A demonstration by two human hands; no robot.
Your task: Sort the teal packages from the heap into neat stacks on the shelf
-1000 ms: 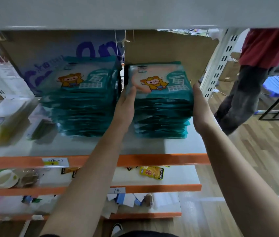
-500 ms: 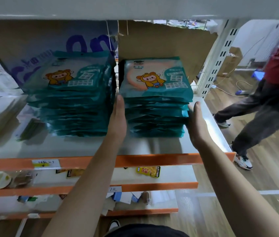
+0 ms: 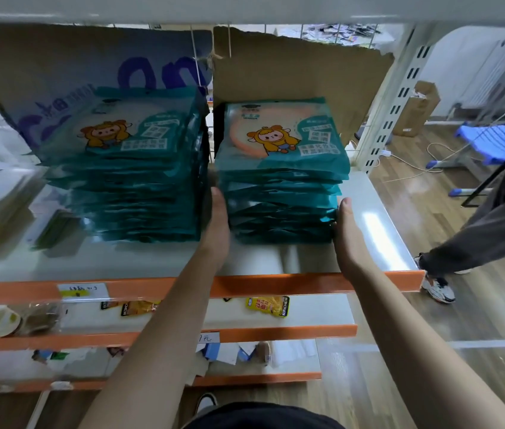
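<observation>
Two stacks of teal packages with a cartoon figure stand side by side on the white shelf. The left stack is a little taller. The right stack sits between my hands. My left hand lies flat with straight fingers against the stack's left side, in the gap between the stacks. My right hand presses flat against the lower right side of the same stack. Neither hand grips a package.
Cardboard sheets back the shelf. A white upright post stands at the right rear. Lower orange-edged shelves hold yellow snack packets. A person walks on the wooden floor at right, near a blue stool.
Both hands slid down from the top packages to the lower sides of the right stack. The person on the right walked further right.
</observation>
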